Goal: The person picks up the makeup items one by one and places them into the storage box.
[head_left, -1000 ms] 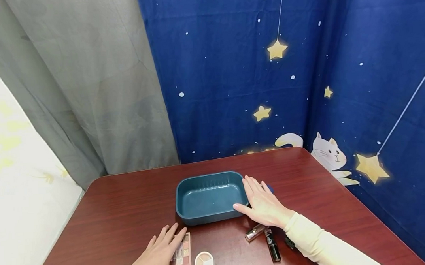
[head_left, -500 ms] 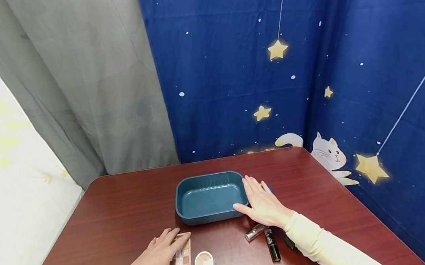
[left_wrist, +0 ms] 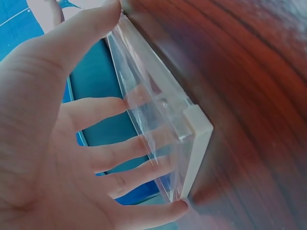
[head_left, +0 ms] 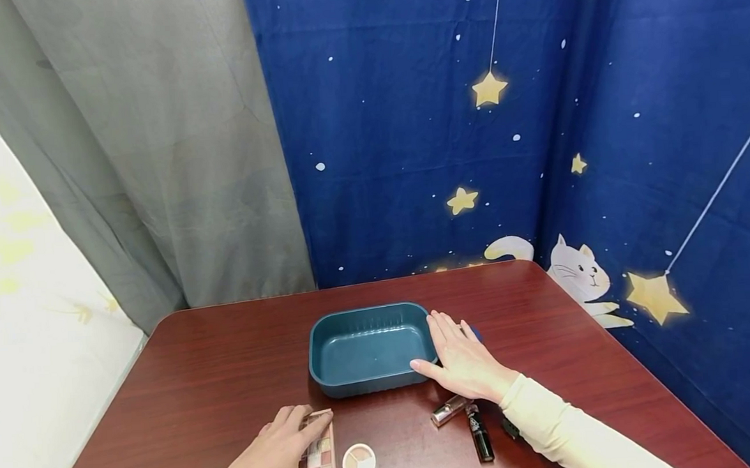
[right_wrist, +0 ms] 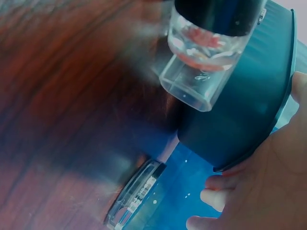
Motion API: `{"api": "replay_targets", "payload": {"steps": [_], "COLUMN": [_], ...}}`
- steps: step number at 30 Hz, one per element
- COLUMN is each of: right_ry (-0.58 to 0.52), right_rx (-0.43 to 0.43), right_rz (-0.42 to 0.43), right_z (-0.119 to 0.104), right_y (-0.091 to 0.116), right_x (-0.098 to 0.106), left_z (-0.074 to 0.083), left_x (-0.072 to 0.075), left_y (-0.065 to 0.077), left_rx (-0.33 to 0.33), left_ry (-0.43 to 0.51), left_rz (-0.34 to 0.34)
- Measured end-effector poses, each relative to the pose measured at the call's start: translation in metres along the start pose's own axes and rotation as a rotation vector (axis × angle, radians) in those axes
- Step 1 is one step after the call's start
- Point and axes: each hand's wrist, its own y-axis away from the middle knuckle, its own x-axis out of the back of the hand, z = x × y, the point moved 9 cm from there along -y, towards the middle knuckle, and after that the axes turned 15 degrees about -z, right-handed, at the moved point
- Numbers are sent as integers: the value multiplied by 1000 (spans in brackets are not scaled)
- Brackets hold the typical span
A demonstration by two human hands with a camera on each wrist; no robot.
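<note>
Left fingers [head_left: 314, 430] partly hide the makeup palette [head_left: 322, 454]

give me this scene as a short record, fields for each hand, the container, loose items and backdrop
left hand: holds makeup palette
right hand: rests on the container's right rim
container: teal basin, on reddish-brown table
loose items: round three-shade pot, shiny tube, black tube
partly hidden: dark object by the right sleeve
backdrop: grey curtain, blue star-print curtain
</note>
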Motion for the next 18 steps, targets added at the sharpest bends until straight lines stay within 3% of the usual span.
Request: {"api": "replay_targets", "payload": {"steps": [10, 18], "right_ry": [6, 20], "right_rx": [-14, -19], "right_rz": [-23, -17], "right_z": [-1, 0], "right_y": [-2, -6], "right_x": [-1, -2], "left_z": [-9, -13], "left_x": [5, 16], "left_y": [0, 6], "left_rx": [8, -14], "left_ry": [-17, -98], "left_rz": [0, 98]}}
